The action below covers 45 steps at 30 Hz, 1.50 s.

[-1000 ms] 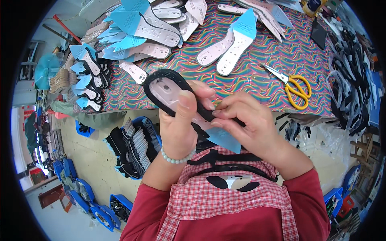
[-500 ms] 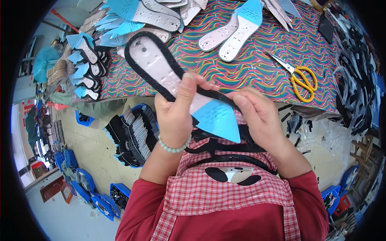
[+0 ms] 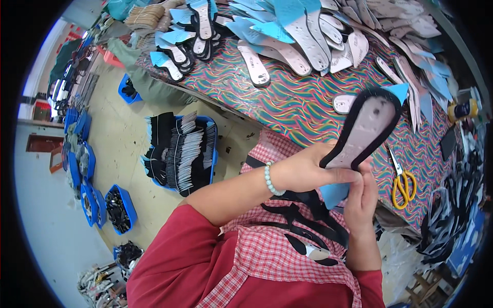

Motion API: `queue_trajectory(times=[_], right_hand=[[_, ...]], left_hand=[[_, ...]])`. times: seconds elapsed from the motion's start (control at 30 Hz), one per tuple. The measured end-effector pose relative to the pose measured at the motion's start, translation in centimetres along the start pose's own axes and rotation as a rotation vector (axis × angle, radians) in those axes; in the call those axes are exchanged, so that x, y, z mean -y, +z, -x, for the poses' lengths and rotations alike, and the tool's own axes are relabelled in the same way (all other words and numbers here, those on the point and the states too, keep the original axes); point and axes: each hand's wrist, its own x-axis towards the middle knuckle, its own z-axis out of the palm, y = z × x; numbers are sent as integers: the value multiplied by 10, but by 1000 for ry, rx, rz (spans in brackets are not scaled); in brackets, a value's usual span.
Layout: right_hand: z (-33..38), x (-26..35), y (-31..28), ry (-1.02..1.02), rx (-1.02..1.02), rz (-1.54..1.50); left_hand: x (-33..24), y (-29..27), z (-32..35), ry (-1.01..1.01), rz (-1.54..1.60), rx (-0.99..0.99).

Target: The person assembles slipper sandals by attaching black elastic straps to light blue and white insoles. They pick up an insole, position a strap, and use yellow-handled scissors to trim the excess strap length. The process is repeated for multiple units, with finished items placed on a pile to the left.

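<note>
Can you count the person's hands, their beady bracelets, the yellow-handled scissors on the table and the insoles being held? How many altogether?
Left hand and right hand: 2
Bead bracelet: 1
Yellow-handled scissors: 1 pair
Held insole with black edging: 1
Total: 5, counting the scissors as one

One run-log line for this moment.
left hand: holding black-edged insole | right hand: at insole, fingertips partly hidden | yellow-handled scissors: on patterned table
</note>
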Motion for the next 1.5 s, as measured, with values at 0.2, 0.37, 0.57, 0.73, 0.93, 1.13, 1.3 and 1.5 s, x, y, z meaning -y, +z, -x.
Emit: queue_trajectory(times=[0.2,0.37,0.57,0.73,0.93,1.13,1.3,1.5], right_hand=[[5,-9,-24,105,371,139],[14,-64,-88,214,-288,426],[51,-101,-146,317,-67,794],[46,-78,-143,525,140,537],[56,-68,-101,382,-119,-59],[61,-24,-28,416,292,-242],[34,-18,-21,257,152,-18],[38,-23,-37,182,-44,155]], left_hand=[[-21,-52,13,-374,-46,101],[-16,-35,7,-511,579,-140],[-5,-29,-10,-503,863,-240],[-28,-20,-26,-424,606,-353],[-11,-9,-29,-466,538,-323],[-9,-15,-25,-552,854,-157],[-8,-19,-20,-595,827,-160],[-8,-22,-24,-582,597,-221]])
